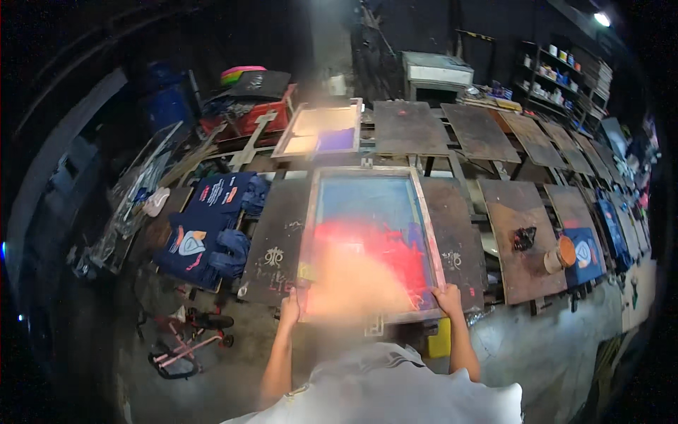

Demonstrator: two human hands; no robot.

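Observation:
A wooden-edged screen printing frame (pixel 426 225) lies before me over dark printing boards. Its upper mesh looks blue, and bright pink-red ink (pixel 402 256) spreads across the lower half. My left hand (pixel 290 309) grips the near left corner of the frame, fingers closed around the edge. At the near right corner my right hand (pixel 448 299) holds it the same way. A pale blur covers the lower middle of the mesh and hides part of the ink.
Navy shirts (pixel 189 244) with printed designs lie on a board to the left. On the right, boards carry an ink-stained tub (pixel 559 256), a crumpled black item (pixel 524 238) and another navy shirt (pixel 585 253). Farther off is a second screen frame (pixel 357 116). A child's bicycle (pixel 185 346) lies on the floor.

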